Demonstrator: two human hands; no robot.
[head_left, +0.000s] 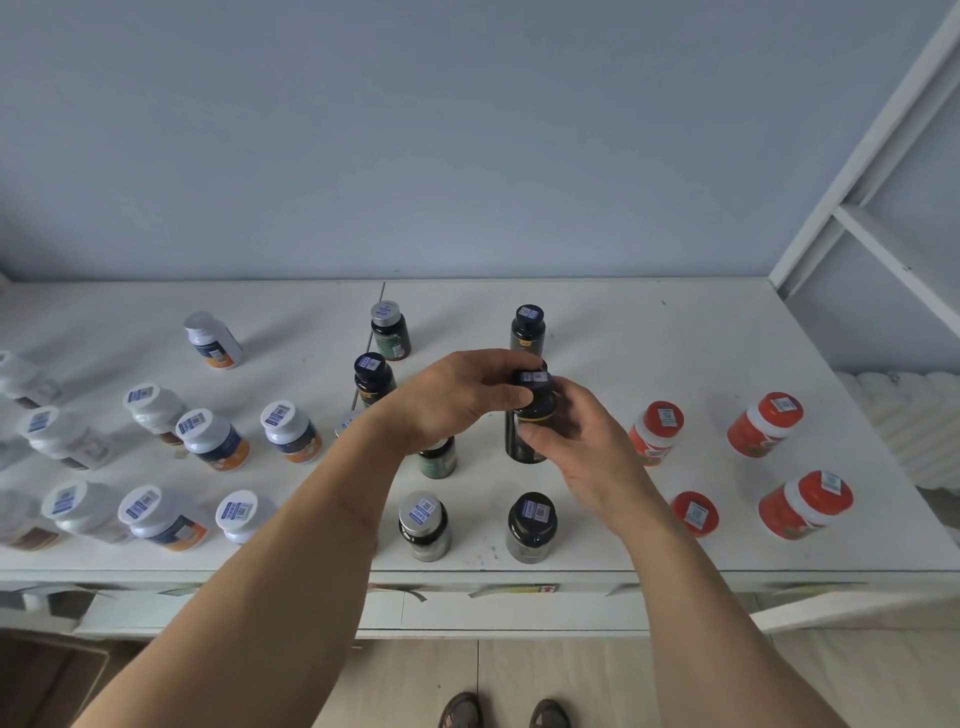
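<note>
Bare forearms rise from frame bottom to centre. L hand (457, 400) pinches top of dark bottle (522, 452); R hand (582, 447) wraps its body.

Soft even daylight, bluish cast — faint shadows under bottles (530, 527); wide-angle bending at edges, left bottles blurred.

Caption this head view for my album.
Left hand grips the cap, right hand the dark bottle, among bottles on a table.
</note>
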